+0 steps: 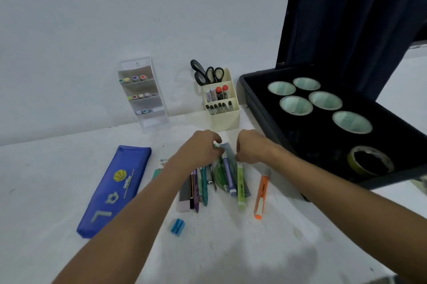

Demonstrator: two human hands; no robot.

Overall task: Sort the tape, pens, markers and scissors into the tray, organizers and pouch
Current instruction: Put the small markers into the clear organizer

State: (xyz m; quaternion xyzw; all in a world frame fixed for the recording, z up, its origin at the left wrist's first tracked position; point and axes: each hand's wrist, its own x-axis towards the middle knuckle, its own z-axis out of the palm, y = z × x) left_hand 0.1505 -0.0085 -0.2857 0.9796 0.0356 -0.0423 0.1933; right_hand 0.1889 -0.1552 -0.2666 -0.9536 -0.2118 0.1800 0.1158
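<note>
Tape: six rolls (352, 121) lie in the tray (258, 98) at the worktop's right edge; done.
Pouch (113, 191): flat, near the left edge; its filling looks left.
Scissors (206, 73): upright in the cream organizer (225, 117).
Markers (135, 79): shelved in the clear organizer (159, 119).
Pens (215, 182): loose mid-worktop; left hand (198, 150) fingers pinch their tips, right hand (250, 146) fingers curl; on what, unclear.

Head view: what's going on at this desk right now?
A person is sorting stationery. Both hands, left hand and right hand, reach into the loose pile of pens on the table. Tape rolls already sit in the black tray, scissors stand in the cream organizer, and the blue pouch lies alongside.
</note>
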